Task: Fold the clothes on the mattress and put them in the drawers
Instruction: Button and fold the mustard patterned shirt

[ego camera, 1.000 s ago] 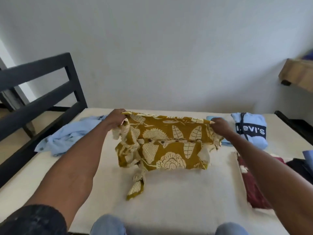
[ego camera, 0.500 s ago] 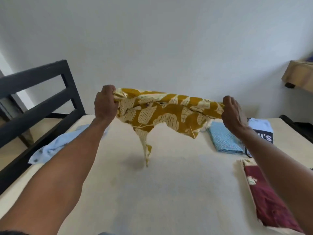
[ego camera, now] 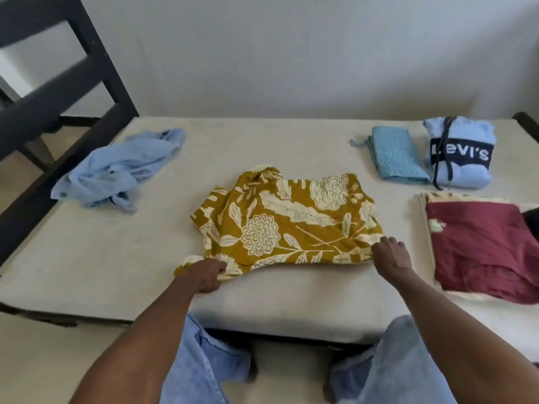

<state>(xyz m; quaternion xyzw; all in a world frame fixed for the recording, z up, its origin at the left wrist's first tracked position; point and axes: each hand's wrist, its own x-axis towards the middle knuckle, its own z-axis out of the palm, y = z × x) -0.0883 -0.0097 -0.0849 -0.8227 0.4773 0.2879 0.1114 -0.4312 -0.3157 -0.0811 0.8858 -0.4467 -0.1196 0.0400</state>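
A mustard-yellow garment with cream flowers (ego camera: 287, 220) lies spread flat on the middle of the beige mattress (ego camera: 116, 258). My left hand (ego camera: 204, 274) grips its near left corner. My right hand (ego camera: 390, 256) pinches its near right edge. A crumpled light-blue garment (ego camera: 116, 170) lies unfolded at the left. Folded pieces lie at the right: a teal cloth (ego camera: 395, 157), a light-blue Levi's hoodie (ego camera: 460, 154) and a maroon garment (ego camera: 484, 249) on a cream one.
A black bed frame (ego camera: 73, 91) rises at the left. A grey wall (ego camera: 291, 53) stands behind the mattress. My knees in blue jeans (ego camera: 204, 363) are at the mattress's near edge. No drawers are in view.
The yellow garment was held up in the air between both hands; now it lies flat on the mattress, with both hands down at its near edge.
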